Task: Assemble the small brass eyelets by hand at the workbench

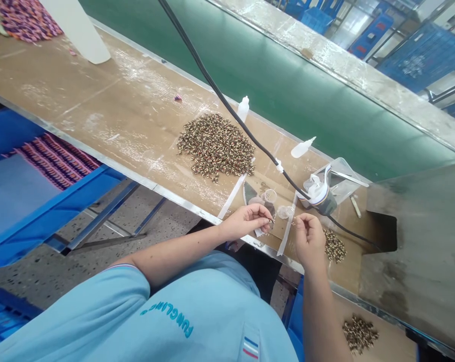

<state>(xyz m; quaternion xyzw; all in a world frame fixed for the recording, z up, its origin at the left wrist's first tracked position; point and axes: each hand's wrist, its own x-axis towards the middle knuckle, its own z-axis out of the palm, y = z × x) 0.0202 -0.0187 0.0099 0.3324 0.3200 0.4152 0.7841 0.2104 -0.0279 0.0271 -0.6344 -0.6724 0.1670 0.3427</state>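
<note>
My left hand (248, 221) reaches over the front edge of the brown work surface (144, 136), thumb and forefinger pinched on a tiny dark piece (272, 220). Facing it, a short gap to the right, my right hand (309, 237) is closed in a pinch; something very small and pale may show at its fingertips, too small to name. Between and behind the hands lie small clear round dishes (285, 212) and a dark flat pad (250, 193). A small heap of gold-and-dark ring-like pieces (335, 246) lies beside my right hand. A larger heap of similar pieces (216, 148) sits farther back.
A black cable (216, 88) hangs across the view. White squeeze bottles (243, 109) stand and lie near the green belt (265, 80). A cup with white tissue (320, 193) is right of centre. Another heap (359, 334) lies lower right; a blue crate (61, 216) is at left.
</note>
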